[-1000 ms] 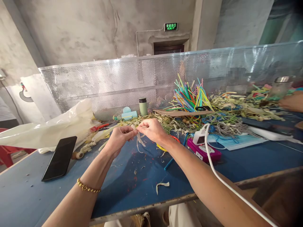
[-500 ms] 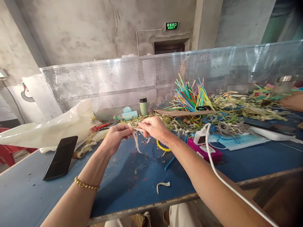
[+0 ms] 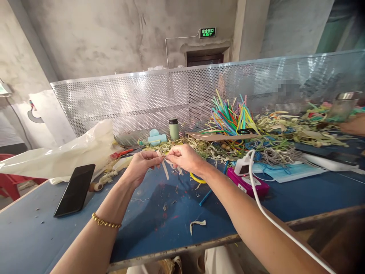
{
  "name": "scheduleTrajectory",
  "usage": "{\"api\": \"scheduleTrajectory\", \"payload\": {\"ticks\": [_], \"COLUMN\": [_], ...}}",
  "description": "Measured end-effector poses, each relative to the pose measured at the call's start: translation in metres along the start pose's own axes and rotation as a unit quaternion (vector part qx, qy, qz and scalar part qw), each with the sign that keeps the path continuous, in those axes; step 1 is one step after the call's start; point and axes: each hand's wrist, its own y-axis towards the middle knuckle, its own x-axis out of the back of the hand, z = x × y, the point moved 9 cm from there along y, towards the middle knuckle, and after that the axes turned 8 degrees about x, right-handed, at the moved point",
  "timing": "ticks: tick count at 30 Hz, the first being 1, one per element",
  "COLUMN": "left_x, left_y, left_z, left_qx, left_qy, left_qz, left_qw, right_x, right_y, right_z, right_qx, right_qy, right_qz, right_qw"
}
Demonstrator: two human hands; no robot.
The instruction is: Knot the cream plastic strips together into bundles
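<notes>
Pale strips hang between my two hands above the blue table. My left hand pinches them from the left, and a short end sticks up past its fingertips. From the right, my right hand pinches the same strips, its fingertips almost touching those of the left. Just below my right wrist lies a yellow ring, with a thin blue stick beside it. Nearer the front edge rests a loose pale scrap.
A black phone and plastic sheet lie left. Behind are a green bottle, colourful stems and dried leaves. Right are a magenta power block, white cable, face mask and another person's hand.
My hands have shifted slightly and the hanging strips changed shape, with one end now standing higher by my left fingertips. The other person's hand at the far right has moved a little lower.
</notes>
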Motion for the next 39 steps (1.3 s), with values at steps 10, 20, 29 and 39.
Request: {"api": "scheduleTrajectory", "payload": {"ticks": [10,20,29,39], "left_x": [-0.003,-0.004,0.016,0.01], "left_y": [0.0,0.003,0.005,0.005], "left_z": [0.003,0.009,0.011,0.012], "left_qx": [0.018,0.031,0.034,0.036], "left_qy": [-0.02,-0.047,-0.076,-0.071], "left_qz": [0.011,0.019,-0.082,-0.068], "left_qw": [1.0,0.998,0.993,0.994], "right_x": [0.001,-0.014,0.0,0.007], "right_y": [0.0,-0.001,-0.003,-0.004], "right_z": [0.008,0.0,-0.015,0.041], "right_qx": [0.045,-0.003,-0.014,0.146], "right_qy": [-0.036,0.1,-0.122,-0.194], "right_qz": [0.011,0.052,0.067,-0.032], "right_qw": [0.998,0.994,0.99,0.969]}}
